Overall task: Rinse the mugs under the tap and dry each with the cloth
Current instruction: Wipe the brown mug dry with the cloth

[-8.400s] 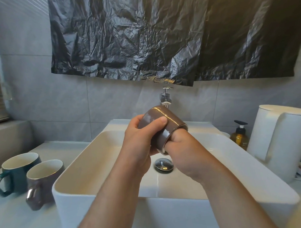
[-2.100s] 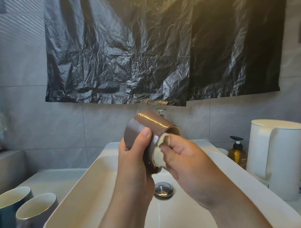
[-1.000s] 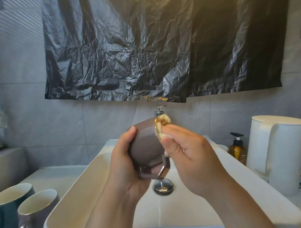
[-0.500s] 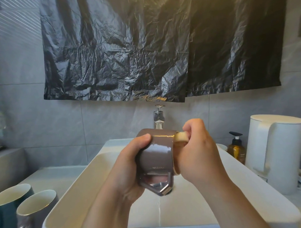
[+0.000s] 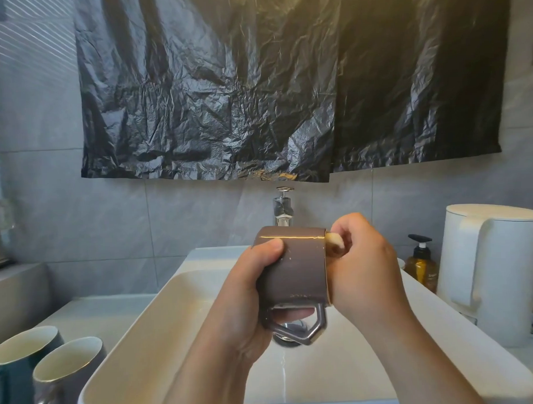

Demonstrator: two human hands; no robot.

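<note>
**Held item.** The brown mug (image 5: 294,267) is held on its side above the wash basin (image 5: 120,385), in front of the chrome tap (image 5: 283,207). Its base faces left, its mouth faces right, and its angular handle (image 5: 309,336) points down.

**Left hand.** The left hand (image 5: 247,296) grips the mug body from the base side. The thumb is curled over the upper wall, and fingertips show inside the handle loop.

**Right hand.** The right hand (image 5: 361,265) is at the mouth of the mug and covers it. Its fingers are curled and pinch a pale cloth (image 5: 335,244) against the upper rim. Only a small fold of the cloth shows between the fingers and the rim.

**Containers.**
- Held mug: the interior is hidden by the right hand, so its contents cannot be told.
- Basin: white and rectangular. The chrome drain plug (image 5: 289,328) shows partly through the handle loop, and a thin wet streak runs down the near inner wall.
- Countertop (image 5: 91,313), left of the basin: a dark teal mug (image 5: 11,383) and a grey-brown mug (image 5: 68,364) stand upright, just beside each other, with pale interiors showing.
- Right of the basin: an amber soap dispenser (image 5: 421,266) with a black pump, and a white kettle (image 5: 503,269) with its lid on.

**Background.** A black plastic sheet (image 5: 225,97) hangs on the tiled wall above the tap.
</note>
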